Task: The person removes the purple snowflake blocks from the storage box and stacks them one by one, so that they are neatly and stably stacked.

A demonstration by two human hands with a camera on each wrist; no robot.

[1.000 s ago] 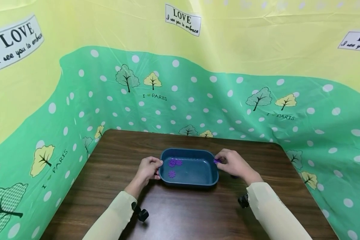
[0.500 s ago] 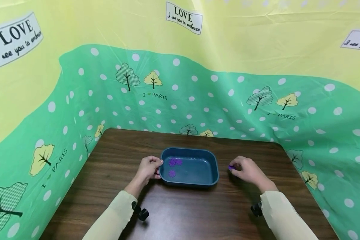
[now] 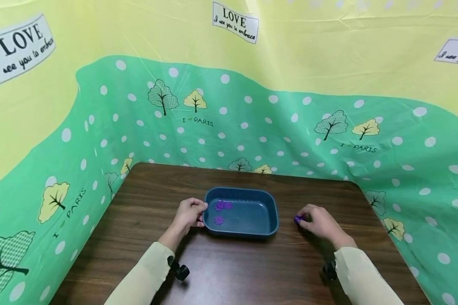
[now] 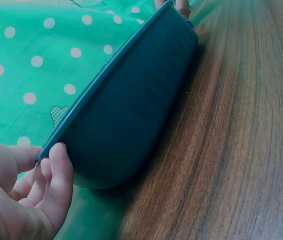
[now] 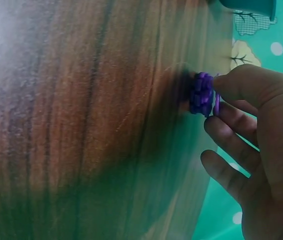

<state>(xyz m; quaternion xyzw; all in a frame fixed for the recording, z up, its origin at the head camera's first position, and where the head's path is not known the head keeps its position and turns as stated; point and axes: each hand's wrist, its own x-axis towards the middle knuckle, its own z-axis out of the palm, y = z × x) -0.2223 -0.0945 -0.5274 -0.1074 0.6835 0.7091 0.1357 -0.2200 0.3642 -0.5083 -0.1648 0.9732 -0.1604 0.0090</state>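
A dark blue plastic bin stands on the table, with several purple snowflake building discs lying flat at the left of its floor. My left hand grips the bin's left rim; in the left wrist view, thumb and fingers pinch that rim. To the right of the bin, my right hand pinches one purple snowflake disc by its edge. It is just above a small stack of the same purple discs, a thin gap showing between them.
Dark wood-grain table surrounds the bin. Behind and beside it hangs a green and yellow patterned cloth. A black wrist camera sits at the left cuff, another camera at the right cuff.
My right hand has moved right from the bin's right rim with a purple snowflake disc, then slightly down to the stack. My left hand stays on the left rim; the bin's discs lie unchanged.
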